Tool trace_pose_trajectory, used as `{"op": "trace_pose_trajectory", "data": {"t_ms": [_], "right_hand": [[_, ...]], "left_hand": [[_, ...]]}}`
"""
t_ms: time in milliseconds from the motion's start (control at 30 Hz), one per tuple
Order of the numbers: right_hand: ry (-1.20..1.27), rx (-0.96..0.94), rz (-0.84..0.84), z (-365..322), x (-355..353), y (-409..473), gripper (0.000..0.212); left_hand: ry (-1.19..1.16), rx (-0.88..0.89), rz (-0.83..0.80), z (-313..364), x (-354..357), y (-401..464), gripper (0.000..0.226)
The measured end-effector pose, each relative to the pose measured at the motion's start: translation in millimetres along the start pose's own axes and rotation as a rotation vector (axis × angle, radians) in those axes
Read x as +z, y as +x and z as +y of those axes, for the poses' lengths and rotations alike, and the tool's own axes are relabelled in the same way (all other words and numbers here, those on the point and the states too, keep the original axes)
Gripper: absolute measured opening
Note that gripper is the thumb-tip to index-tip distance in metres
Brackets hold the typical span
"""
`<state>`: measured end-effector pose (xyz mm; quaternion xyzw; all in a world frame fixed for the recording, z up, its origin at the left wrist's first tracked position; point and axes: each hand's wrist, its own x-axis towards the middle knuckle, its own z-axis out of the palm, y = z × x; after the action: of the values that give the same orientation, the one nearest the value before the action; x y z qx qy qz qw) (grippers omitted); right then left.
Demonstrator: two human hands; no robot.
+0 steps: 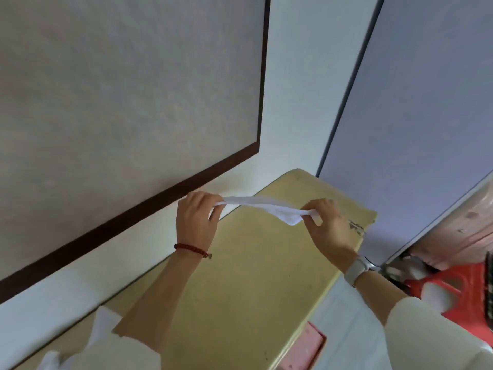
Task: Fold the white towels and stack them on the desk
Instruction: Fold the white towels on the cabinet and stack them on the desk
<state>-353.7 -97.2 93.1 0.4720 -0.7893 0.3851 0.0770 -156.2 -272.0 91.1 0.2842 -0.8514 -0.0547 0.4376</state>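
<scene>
A white towel (266, 206) is stretched in the air between both my hands, above the far part of the yellow desk (253, 289). My left hand (197, 220) pinches its left end; a red bead bracelet sits on that wrist. My right hand (329, 227) pinches the right end, where the cloth bunches and sags a little; a pale watch is on that wrist. More white cloth (101, 327) lies at the desk's near left, partly hidden by my left sleeve.
The desk stands against a white wall with a dark-framed panel (133, 102). A grey-blue partition (413, 116) rises at the far right. A red plastic stool (458, 292) stands on the floor at right. A pink object (306, 351) lies below the desk's near edge.
</scene>
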Motion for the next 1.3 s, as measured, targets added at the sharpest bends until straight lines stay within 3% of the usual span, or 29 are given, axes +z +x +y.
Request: {"op": "trace_pose_trajectory", "data": {"t_ms": [100, 233, 333, 433, 500, 567, 767, 833, 967, 1300], "right_hand": [[-0.013, -0.018, -0.135, 37, 22, -45, 0.010], [-0.035, 0.080, -0.411, 80, 51, -119, 0.011], [-0.012, 0.236, -0.621, 89, 58, -163, 0.013], [0.030, 0.376, -0.729, 93, 60, -183, 0.017], [0.091, 0.479, -0.714, 94, 61, -180, 0.017], [0.158, 0.577, -0.633, 94, 62, -167, 0.016], [0.300, 0.807, -0.381, 101, 76, -109, 0.010], [0.286, 0.841, -0.322, 107, 87, -92, 0.012], [0.240, 0.896, -0.265, 121, 112, -73, 0.020], [0.020, 0.829, -0.294, 138, 141, -76, 0.013]], "left_hand": [[0.098, 0.048, -0.167, -12, 19, -57, 0.019], [0.111, -0.036, -0.535, -24, 39, -142, 0.010], [-0.024, -0.166, -0.848, -25, 41, -190, 0.022], [-0.142, -0.436, -1.002, -21, 37, -208, 0.014], [-0.242, -0.625, -0.997, -22, 42, -205, 0.014], [-0.332, -0.791, -0.885, -26, 52, -190, 0.015], [-0.519, -1.080, -0.615, -36, 99, -129, 0.011], [-0.543, -1.106, -0.555, -40, 117, -116, 0.013], [-0.421, -1.062, -0.586, -55, 149, -113, 0.013], [-0.238, -0.929, -0.650, -74, 167, -130, 0.008]]}}
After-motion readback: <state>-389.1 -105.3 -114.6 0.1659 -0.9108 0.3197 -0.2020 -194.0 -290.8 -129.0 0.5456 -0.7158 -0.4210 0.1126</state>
